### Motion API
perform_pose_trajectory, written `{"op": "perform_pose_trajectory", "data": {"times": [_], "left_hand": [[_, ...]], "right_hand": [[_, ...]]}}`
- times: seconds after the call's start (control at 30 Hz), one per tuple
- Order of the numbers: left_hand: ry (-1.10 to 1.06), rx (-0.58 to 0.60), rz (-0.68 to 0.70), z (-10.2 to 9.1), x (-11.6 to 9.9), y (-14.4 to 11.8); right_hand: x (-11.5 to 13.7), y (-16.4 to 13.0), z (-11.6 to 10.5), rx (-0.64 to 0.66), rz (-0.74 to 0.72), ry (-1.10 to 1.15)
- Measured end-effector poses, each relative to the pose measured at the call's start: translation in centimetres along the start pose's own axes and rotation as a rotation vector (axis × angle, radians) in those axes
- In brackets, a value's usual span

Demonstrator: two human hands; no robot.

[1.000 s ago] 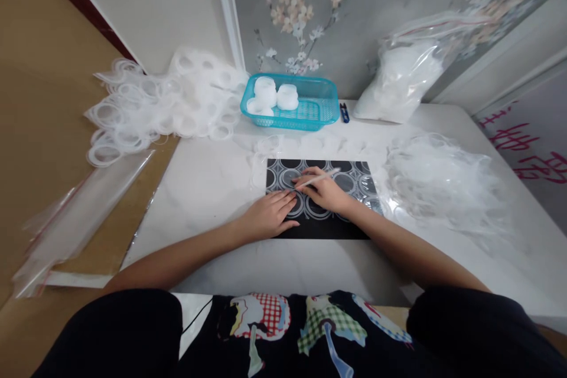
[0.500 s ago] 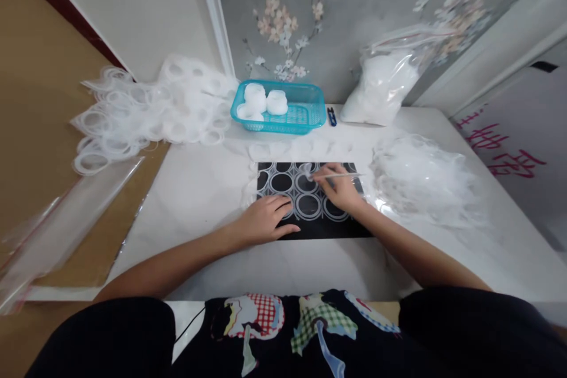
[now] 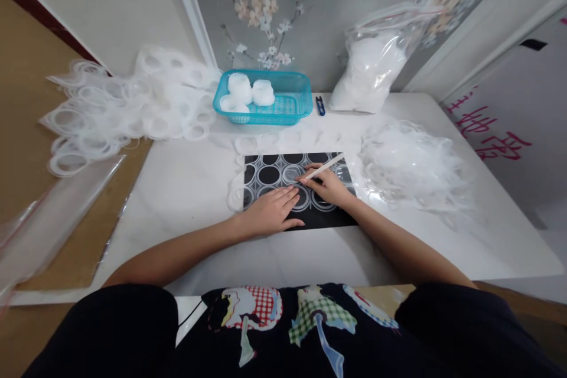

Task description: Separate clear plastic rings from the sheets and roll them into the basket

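Note:
A black mat [image 3: 325, 220] lies on the white table [image 3: 195, 189], covered by a clear sheet of punched rings [image 3: 270, 174]. My left hand [image 3: 270, 212] rests flat on the sheet's lower left part, fingers spread. My right hand [image 3: 330, 188] pinches a thin white stick [image 3: 325, 165], its tip touching a ring near the sheet's middle.
A turquoise basket [image 3: 287, 103] with white stacked pieces stands at the back. Heaps of clear ring scraps lie at left [image 3: 124, 106] and right [image 3: 410, 165]. A filled plastic bag [image 3: 367, 71] leans on the wall; small blue snips [image 3: 320, 105] lie beside the basket. Clear bags [image 3: 48, 218] lie far left.
My right hand drew back from the sheet's upper part to its middle, the stick tip now down on a ring. My left hand stayed pressed on the sheet. The view shifted.

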State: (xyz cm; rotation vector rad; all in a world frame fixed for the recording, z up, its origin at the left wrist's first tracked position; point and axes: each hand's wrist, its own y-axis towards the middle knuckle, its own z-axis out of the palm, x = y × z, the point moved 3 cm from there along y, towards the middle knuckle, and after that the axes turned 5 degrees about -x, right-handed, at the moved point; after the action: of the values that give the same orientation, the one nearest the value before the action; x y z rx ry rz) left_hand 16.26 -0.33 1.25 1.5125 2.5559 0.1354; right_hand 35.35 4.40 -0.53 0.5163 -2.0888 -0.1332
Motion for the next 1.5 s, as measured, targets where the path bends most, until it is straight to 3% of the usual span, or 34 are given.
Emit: {"op": "perform_pose_trajectory", "data": {"times": [0.23, 0.4, 0.5, 0.57, 0.67, 0.7, 0.8, 0.87, 0.97, 1.13, 1.5], "left_hand": [[0.007, 0.026, 0.009, 0.2, 0.0, -0.1], [-0.037, 0.044, 0.017, 0.2, 0.1, -0.2], [-0.096, 0.058, 0.01, 0.2, 0.2, -0.3], [-0.12, 0.082, -0.014, 0.0, 0.2, -0.4], [-0.117, 0.119, -0.038, -0.7, 0.2, -0.1], [-0.112, 0.115, -0.046, -1.0, 0.2, 0.2], [-0.1, 0.031, -0.036, -1.6, -0.3, 1.6], [-0.086, -0.025, 0.023, -1.4, -0.9, 2.8], [-0.047, -0.019, 0.097, 0.0, -1.7, 4.2], [-0.017, -0.004, 0.075, 2.0, -1.6, 4.6], [-0.029, -0.018, 0.062, 2.0, -1.5, 4.5]], "right_hand": [[0.2, 0.0, -0.1, -0.001, -0.029, -0.057], [2.0, -0.9, 0.2, 0.06, -0.305, -0.322], [2.2, 0.3, -0.3, 0.116, -0.426, -0.484], [1.4, 2.2, -2.2, -0.08, -0.331, -0.56], [-0.1, 3.3, -6.3, -0.601, -0.054, -0.605], [-0.3, 3.0, -6.9, -0.617, -0.025, -0.588], [-0.5, 0.7, -6.2, -0.316, -0.065, -0.434], [-0.5, -1.2, -5.2, -0.189, -0.051, -0.254], [-0.7, -2.5, -4.2, -0.167, 0.033, -0.068], [-1.3, -1.9, -4.3, -0.118, 0.098, -0.014], [-1.3, -2.0, -4.5, -0.123, 0.097, -0.016]]}}
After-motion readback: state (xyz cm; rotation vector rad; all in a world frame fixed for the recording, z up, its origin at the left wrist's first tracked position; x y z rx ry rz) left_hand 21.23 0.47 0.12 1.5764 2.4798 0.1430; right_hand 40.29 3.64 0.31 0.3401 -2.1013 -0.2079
